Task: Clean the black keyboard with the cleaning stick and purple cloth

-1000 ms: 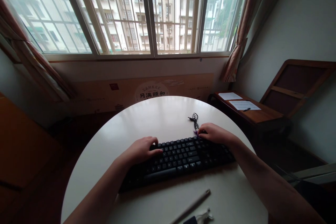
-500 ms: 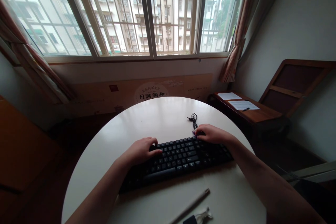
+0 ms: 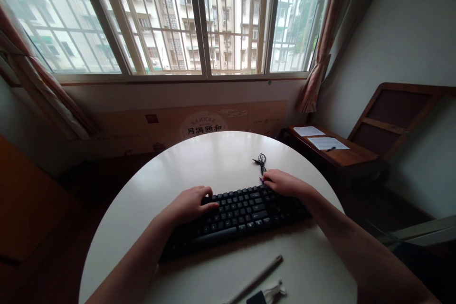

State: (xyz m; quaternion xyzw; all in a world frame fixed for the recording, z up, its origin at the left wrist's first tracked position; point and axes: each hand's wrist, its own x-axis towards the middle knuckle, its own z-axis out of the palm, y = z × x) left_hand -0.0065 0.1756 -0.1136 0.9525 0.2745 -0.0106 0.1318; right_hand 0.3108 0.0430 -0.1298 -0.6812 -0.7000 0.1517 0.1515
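A black keyboard (image 3: 231, 216) lies slightly slanted on the white round table (image 3: 149, 175). My left hand (image 3: 190, 205) is closed on its left part, thumb over the keys and fingers curled at the far edge. Over the upper right of the keyboard my right hand (image 3: 281, 182) is bent in a pinch. A small purple thing (image 3: 261, 179) shows at its fingertips; its kind is too small to tell. Just beyond lies a bundled black cable (image 3: 262, 161). The right hand and wrist hide some of the keys.
Near the table's front lie a pale stick-like pen (image 3: 256, 278) and a dark piece with white ends (image 3: 263, 296). A wooden chair (image 3: 351, 154) at the right bears papers (image 3: 327, 143) and a pen (image 3: 331, 149). A barred window (image 3: 206, 23) is ahead.
My right hand has shifted slightly left, its fingers closer together around the purple thing. The left hand stays on the keyboard. The whole view has moved a little.
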